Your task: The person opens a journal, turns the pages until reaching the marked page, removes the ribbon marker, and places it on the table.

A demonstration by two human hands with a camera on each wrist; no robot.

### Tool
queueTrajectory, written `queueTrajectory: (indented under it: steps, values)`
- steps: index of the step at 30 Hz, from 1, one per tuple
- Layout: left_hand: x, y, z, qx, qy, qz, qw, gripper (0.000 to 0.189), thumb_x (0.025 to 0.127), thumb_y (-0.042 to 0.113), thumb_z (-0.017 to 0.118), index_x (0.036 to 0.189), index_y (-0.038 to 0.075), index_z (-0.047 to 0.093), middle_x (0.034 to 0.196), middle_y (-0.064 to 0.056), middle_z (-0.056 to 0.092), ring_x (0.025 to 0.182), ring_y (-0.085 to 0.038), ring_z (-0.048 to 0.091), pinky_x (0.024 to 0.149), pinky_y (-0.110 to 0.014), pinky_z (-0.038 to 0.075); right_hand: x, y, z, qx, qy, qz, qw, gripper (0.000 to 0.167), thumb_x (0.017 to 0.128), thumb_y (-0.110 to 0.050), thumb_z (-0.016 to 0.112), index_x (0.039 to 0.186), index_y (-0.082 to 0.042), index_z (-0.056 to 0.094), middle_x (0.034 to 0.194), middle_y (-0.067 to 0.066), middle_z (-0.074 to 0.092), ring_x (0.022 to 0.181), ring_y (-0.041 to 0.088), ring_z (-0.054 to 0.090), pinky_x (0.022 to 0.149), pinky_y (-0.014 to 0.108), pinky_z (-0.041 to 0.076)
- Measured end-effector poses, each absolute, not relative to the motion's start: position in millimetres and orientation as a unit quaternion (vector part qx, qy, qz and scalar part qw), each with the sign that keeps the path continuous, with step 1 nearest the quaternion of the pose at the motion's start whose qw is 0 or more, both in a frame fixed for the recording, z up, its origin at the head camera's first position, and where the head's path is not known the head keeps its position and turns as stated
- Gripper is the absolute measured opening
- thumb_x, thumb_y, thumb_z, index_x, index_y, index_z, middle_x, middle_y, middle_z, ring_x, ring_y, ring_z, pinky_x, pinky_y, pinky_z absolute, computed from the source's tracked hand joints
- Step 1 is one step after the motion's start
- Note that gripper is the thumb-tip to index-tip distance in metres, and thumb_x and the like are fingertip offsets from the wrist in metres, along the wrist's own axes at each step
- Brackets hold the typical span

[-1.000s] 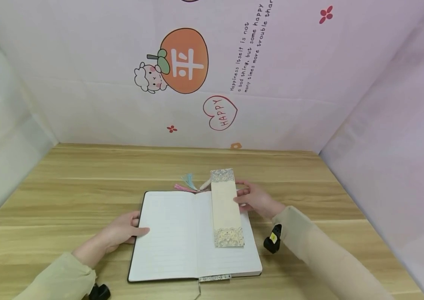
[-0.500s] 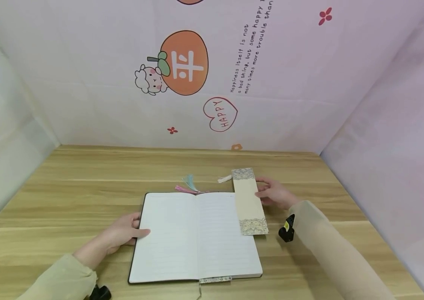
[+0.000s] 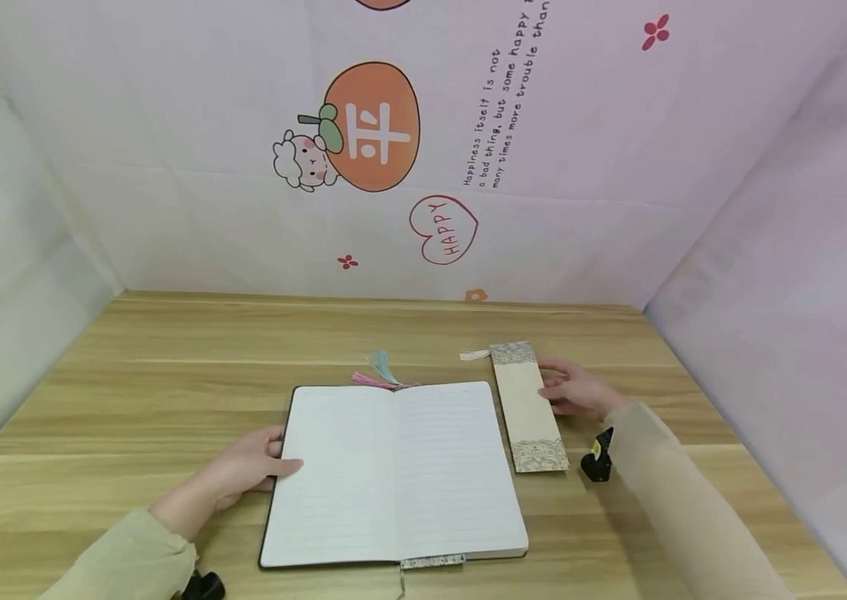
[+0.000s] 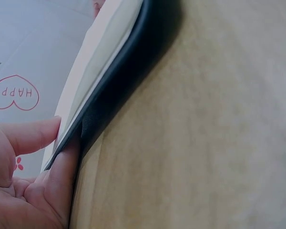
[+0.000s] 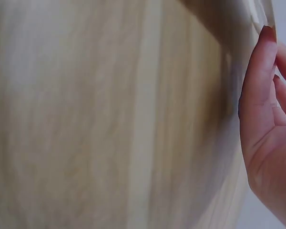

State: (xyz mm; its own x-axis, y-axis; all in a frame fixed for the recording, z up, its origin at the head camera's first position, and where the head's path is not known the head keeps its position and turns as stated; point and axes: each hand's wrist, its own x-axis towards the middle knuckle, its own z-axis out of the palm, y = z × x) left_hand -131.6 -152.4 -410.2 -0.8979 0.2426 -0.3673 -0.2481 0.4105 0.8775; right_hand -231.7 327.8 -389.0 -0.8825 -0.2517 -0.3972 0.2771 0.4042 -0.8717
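Observation:
An open notebook [image 3: 344, 475] with lined pages and a dark cover lies on the wooden table. My left hand [image 3: 247, 462] grips its left edge, thumb over the page and fingers under the cover, as the left wrist view [image 4: 38, 176] also shows. To the right of the notebook, my right hand [image 3: 577, 392] pinches the right long edge of a cream bookmark [image 3: 527, 408]. Lace-like patterned bands cross both its ends, and a white tassel [image 3: 475, 355] hangs off its top left corner. In the right wrist view the right hand [image 5: 271, 114] holds the bookmark's edge.
Blue [image 3: 382, 367] and pink tassels [image 3: 373, 380] stick out above the notebook's spine. A patterned strip [image 3: 433, 562] and a thin ribbon [image 3: 402, 582] show at its bottom edge. A printed cloth [image 3: 243, 233] stands behind the table [image 3: 191, 350], with pale cloth on both sides.
My right hand has carried the bookmark rightward, from over the right page to beside the notebook. The left hand has stayed on the notebook's left edge.

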Motion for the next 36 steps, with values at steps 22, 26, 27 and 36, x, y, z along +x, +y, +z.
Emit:
queueTrajectory:
  steps: [22,26,27,36]
  values:
    - [-133.9,-152.6,-413.5,-0.006,0.807,0.545,0.228,0.063,0.087,0.012,0.068,0.137,-0.010,0.036,0.112,-0.015,0.066,0.085,-0.014,0.062,0.070,-0.031,0.051,-228.6,331.9,-383.5,0.026,0.836,-0.495,0.235,0.061,0.098,-0.008,0.048,0.143,0.014,0.015,0.132,0.037,0.041,0.102,0.023,0.060,0.092,0.040,0.050]
    - [-134.5,-152.5,-414.5,-0.010,0.811,0.540,0.226,0.065,0.086,0.014,0.069,0.137,-0.009,0.036,0.112,-0.015,0.066,0.085,-0.014,0.062,0.070,-0.032,0.051,-225.1,330.3,-377.7,0.038,0.839,-0.493,0.228,0.058,0.098,-0.007,0.047,0.141,0.017,0.017,0.120,0.034,0.052,0.098,0.025,0.063,0.090,0.041,0.051]
    - [-134.5,-152.6,-414.4,-0.008,0.811,0.540,0.225,0.065,0.086,0.014,0.069,0.137,-0.010,0.036,0.112,-0.015,0.066,0.085,-0.014,0.062,0.070,-0.032,0.051,-223.7,329.4,-375.9,0.041,0.841,-0.490,0.225,0.058,0.097,-0.007,0.048,0.140,0.018,0.018,0.117,0.033,0.055,0.095,0.025,0.064,0.089,0.041,0.052]
    - [-130.7,-151.1,-408.8,-0.006,0.811,0.540,0.225,0.063,0.087,0.011,0.067,0.137,-0.011,0.036,0.114,-0.016,0.065,0.085,-0.014,0.061,0.070,-0.031,0.050,-213.0,308.4,-363.7,0.016,0.897,-0.413,0.155,0.049,0.094,-0.013,0.054,0.134,0.011,0.038,0.119,0.031,0.053,0.092,0.027,0.063,0.080,0.035,0.055]
